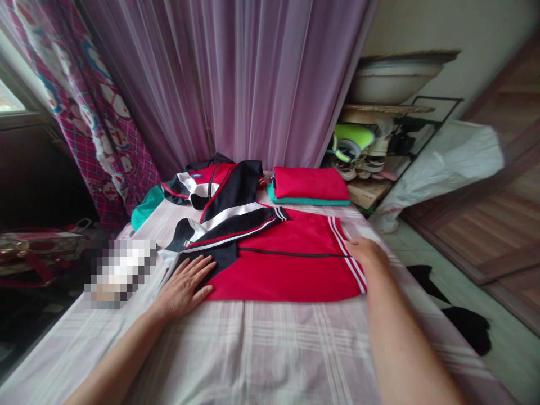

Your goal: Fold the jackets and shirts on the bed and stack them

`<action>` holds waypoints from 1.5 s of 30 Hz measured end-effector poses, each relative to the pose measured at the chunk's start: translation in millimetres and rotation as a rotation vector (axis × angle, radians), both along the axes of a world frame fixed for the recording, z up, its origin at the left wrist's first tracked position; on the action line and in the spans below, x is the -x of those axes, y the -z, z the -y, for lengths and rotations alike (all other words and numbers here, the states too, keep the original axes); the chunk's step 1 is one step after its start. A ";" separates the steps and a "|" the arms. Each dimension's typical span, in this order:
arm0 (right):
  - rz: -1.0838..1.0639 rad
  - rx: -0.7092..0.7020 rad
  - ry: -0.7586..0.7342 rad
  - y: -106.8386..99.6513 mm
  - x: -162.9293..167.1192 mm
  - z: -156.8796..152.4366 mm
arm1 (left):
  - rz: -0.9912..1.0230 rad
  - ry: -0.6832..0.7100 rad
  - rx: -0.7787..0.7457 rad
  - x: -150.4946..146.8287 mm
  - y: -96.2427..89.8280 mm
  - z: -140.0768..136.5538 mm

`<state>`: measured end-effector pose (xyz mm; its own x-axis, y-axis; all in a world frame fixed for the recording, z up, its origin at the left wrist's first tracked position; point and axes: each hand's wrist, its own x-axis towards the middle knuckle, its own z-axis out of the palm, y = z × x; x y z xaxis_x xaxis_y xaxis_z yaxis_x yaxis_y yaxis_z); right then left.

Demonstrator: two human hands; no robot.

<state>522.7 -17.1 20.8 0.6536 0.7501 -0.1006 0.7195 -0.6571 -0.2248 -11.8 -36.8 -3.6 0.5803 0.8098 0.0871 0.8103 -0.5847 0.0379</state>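
Observation:
A red, navy and white zip-up track jacket (287, 274) lies spread on the bed, its striped hem toward the right. One navy sleeve with white and red stripes is folded across it. My left hand (185, 281) rests flat on the navy shoulder part, fingers stretched out. At the hem, my right hand (369, 254) grips the striped edge with the thumb on top; its other fingers are mostly hidden. Beyond the jacket sits another red, white and navy garment (223, 185), loosely laid. To its right is a folded red garment (310, 183) on top of a folded teal one (312, 201).
A checked sheet (270, 349) covers the bed. Purple curtains (261, 79) hang behind it. At the right stands a rack with shoes (371, 163) and a large basin (392, 79), beside a white plastic bag (455, 157). A blurred-out object (124, 273) lies at the left edge.

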 end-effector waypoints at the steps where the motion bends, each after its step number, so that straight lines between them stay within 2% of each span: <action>1: 0.016 0.037 -0.015 -0.5 0.9 -0.5 | -0.002 0.001 0.002 0.1 0.2 -0.3; 9: 0.036 0.069 -0.069 -3.1 2.3 -3.6 | 0.005 -0.001 -0.007 0.4 1.9 -1.0; 15: 0.033 0.055 -0.133 -5.2 -7.1 7.4 | 0.044 -0.001 -0.017 0.9 4.8 -3.4; 19: 0.051 0.077 -0.151 -2.4 -7.8 18.9 | 0.078 -0.002 0.012 -4.9 -3.0 1.0; 22: 0.066 0.088 -0.152 4.6 -12.2 25.9 | 0.156 -0.006 0.033 -5.8 -16.7 4.8; 24: 0.063 0.087 -0.152 9.3 -17.4 29.8 | 0.244 -0.133 -0.021 -1.5 -29.6 2.7; 26: 0.055 0.077 -0.144 12.4 -21.9 34.1 | 0.290 -0.369 -0.110 5.9 -45.1 -5.6; 28: 0.050 0.053 -0.118 13.9 -24.0 39.8 | 0.234 -0.574 -0.131 13.3 -61.2 -20.5; 30: 0.048 0.008 -0.061 16.3 -23.9 47.0 | 0.099 -0.659 -0.034 17.3 -74.5 -39.4; 32: 0.036 -0.080 0.011 22.2 -22.6 55.5 | -0.014 -0.685 0.082 16.3 -82.1 -58.4; 35: -0.020 -0.350 0.113 37.5 -18.9 69.3 | -0.085 -0.693 0.176 7.5 -82.0 -79.9; 37: -0.088 -0.563 0.159 47.5 -14.7 77.3 | -0.103 -0.699 0.205 0.4 -78.1 -87.6; 39: -0.150 -0.704 0.191 53.2 -9.3 82.4 | -0.119 -0.714 0.221 -5.3 -75.0 -90.6; 41: -0.194 -0.745 0.208 53.9 -4.0 84.4 | -0.128 -0.724 0.229 -8.5 -73.3 -91.0; 45: -0.279 -0.739 0.207 47.7 3.2 83.6 | -0.109 -0.752 0.247 -8.1 -70.3 -91.4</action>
<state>519.5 -100.7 -26.9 0.8103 0.5531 0.1934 0.4533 -0.3826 -0.8051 -3.8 54.6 66.8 -0.1342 0.9759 -0.1718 0.9908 0.1351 -0.0068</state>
